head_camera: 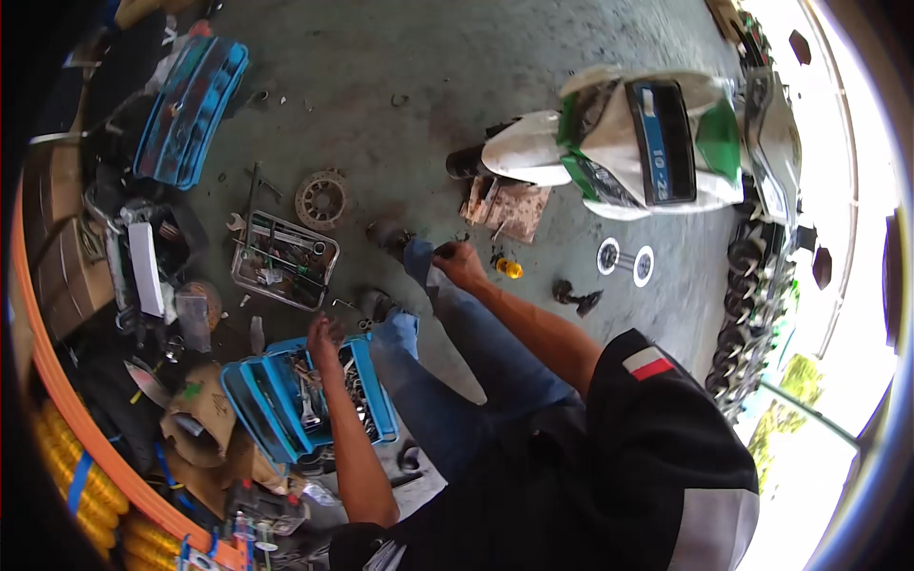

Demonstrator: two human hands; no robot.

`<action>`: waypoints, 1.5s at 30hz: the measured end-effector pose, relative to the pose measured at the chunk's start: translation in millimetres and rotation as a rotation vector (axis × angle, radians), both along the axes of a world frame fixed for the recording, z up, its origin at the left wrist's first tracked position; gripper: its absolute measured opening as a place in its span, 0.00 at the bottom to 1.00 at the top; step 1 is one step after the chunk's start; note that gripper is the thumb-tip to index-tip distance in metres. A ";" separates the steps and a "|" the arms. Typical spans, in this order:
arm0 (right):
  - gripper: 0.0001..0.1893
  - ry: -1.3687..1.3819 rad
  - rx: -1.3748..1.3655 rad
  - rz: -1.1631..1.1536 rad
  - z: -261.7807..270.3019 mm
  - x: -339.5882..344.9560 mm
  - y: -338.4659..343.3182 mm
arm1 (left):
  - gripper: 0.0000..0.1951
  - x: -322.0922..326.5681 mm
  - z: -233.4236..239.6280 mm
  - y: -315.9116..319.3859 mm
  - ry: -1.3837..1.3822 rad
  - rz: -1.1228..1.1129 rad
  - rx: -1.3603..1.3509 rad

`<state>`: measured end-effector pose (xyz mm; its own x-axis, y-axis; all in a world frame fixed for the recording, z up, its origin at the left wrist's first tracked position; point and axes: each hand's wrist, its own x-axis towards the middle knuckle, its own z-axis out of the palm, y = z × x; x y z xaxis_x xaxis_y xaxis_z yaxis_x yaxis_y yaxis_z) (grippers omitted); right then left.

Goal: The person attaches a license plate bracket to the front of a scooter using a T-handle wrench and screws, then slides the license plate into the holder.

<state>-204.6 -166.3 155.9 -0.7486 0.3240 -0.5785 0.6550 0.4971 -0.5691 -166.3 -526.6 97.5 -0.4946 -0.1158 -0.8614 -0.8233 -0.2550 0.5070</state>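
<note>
My left hand (325, 344) is over the far edge of an open blue metal toolbox (270, 414). Its blurred fingers look apart, with nothing visible in them. Inside the toolbox lie several wrenches (310, 408) and other metal tools. My right hand (460, 265) is beside the lower leg of my jeans (471, 321), fingers curled. A dark patch shows at its fingertips, and whether it grips anything cannot be made out. Just beyond my left hand a tray of tools (275, 285) rests on the floor, holding screwdrivers and a ratchet. Near the tray lies a brake disc (321, 200).
A white and green motorcycle (607, 143) stands at upper right, near a stained board (521, 210). A yellow part (510, 268) and a dark metal part (575, 296) lie on the floor. Another blue toolbox (191, 110), cardboard boxes (75, 268) and an orange beam (93, 442) are leftward.
</note>
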 end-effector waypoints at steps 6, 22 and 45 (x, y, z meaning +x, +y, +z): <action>0.19 0.058 -0.052 -0.483 147.8 123.2 88.3 | 0.20 -69.1 115.7 9.0 0.150 -0.274 -0.009; 0.07 0.317 -1.081 -1.591 191.7 338.6 253.8 | 0.15 7.1 212.5 345.8 0.175 -0.915 0.038; 0.23 0.284 -1.685 -1.460 203.8 110.3 406.9 | 0.41 -62.7 386.2 717.9 0.539 -1.325 -0.562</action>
